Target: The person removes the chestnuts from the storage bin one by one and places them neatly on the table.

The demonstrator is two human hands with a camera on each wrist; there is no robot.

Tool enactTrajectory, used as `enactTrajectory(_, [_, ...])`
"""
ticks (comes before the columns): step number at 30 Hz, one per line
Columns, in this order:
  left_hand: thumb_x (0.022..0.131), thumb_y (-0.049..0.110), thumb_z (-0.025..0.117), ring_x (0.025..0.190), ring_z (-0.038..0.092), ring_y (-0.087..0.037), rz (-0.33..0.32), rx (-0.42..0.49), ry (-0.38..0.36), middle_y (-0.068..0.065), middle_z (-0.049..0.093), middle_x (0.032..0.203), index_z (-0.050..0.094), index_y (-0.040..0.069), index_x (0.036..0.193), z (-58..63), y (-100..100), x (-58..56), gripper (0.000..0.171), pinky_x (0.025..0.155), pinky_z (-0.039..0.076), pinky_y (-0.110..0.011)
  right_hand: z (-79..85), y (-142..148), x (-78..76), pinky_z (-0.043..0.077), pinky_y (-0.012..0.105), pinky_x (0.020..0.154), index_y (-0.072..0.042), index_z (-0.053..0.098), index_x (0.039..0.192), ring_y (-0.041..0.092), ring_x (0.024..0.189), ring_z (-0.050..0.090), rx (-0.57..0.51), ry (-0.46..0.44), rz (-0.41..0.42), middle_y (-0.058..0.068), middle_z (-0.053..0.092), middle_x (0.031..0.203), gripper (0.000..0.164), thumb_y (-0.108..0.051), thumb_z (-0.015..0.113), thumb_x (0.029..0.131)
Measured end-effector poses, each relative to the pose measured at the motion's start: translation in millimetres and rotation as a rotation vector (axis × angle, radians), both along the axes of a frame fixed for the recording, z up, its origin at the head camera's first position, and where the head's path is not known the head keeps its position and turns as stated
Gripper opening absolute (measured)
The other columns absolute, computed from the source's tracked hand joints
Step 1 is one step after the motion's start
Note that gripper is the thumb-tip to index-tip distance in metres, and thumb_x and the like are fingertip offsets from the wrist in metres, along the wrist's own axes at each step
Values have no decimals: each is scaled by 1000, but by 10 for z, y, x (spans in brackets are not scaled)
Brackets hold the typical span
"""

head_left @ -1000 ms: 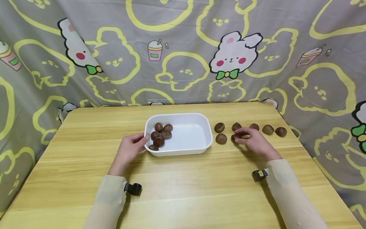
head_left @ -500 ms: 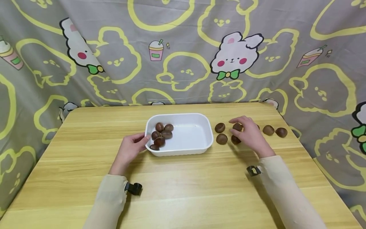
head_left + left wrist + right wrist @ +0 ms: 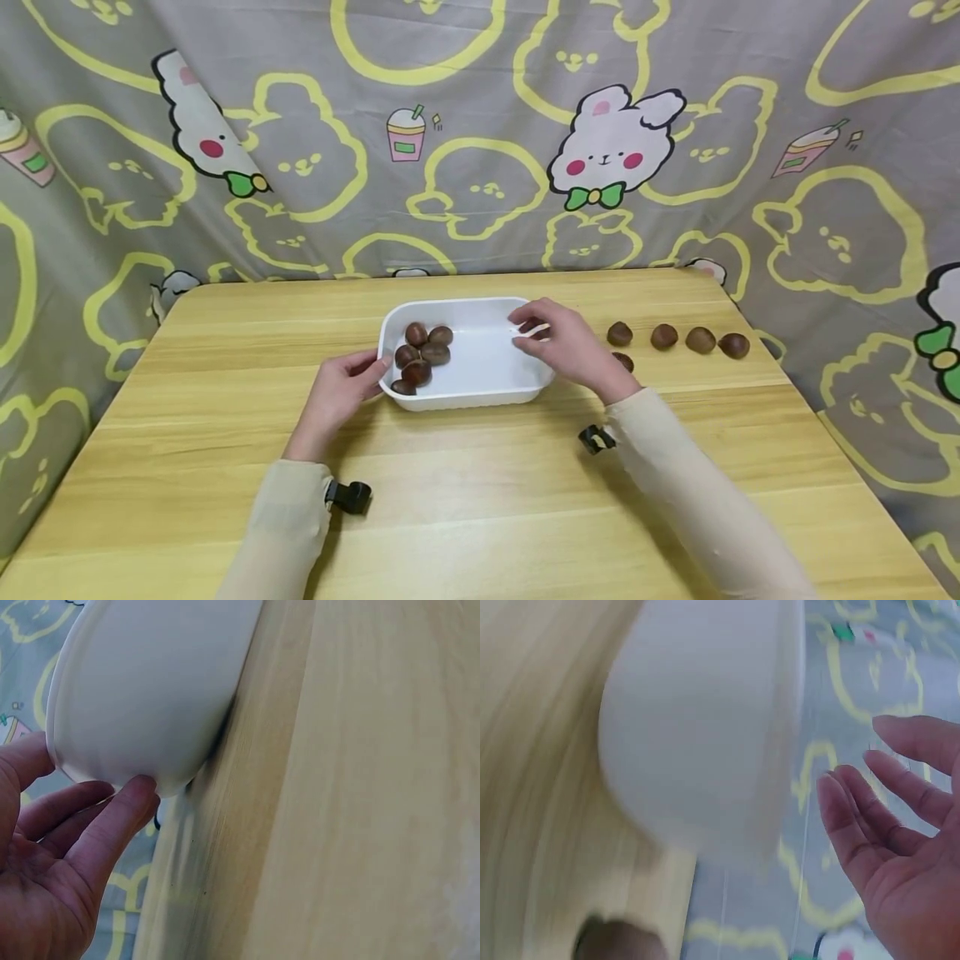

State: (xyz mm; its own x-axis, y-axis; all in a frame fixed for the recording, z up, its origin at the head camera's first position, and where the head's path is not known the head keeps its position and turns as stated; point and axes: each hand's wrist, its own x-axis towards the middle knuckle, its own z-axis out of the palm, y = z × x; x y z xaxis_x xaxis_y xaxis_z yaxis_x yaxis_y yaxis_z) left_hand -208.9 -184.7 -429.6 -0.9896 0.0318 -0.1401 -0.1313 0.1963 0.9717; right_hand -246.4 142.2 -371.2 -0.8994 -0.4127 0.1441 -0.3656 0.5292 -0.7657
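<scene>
A white plastic tray stands on the table with several brown chestnuts grouped in its left end. My left hand grips the tray's left end, thumb at the rim and fingers against the outer wall in the left wrist view. Over the tray's right end is my right hand, its thumb and fingers apart. Nothing shows between those fingers in the right wrist view, where the hand appears beside the tray's wall.
To the right of the tray, more chestnuts lie on the wooden table, most in a back row. A blurred brown chestnut shows low in the right wrist view. Behind the table hangs a patterned grey cloth.
My right hand has moved left, from the chestnuts on the table to above the tray's right end, and now covers where the two nearest chestnuts lay. My left hand stays on the tray.
</scene>
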Motion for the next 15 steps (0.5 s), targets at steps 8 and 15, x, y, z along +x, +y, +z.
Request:
enactTrajectory(8, [98, 21, 63, 110, 61, -35, 8, 4, -2, -29, 57, 127, 55, -9, 133, -13, -13, -10, 46, 82, 57, -27, -101, -575, -86, 53, 34, 87, -1, 66, 114, 27, 100, 61, 102, 20, 189, 14, 63, 113, 27, -9, 73, 89])
enactTrajectory(15, [98, 20, 64, 109, 62, -32, 12, 1, -8, -28, 58, 127, 56, -8, 133, -21, -1, -17, 45, 82, 56, -26, -276, -952, -139, 51, 34, 87, -1, 67, 111, 27, 99, 59, 151, 14, 258, 12, 63, 108, 27, -8, 75, 86])
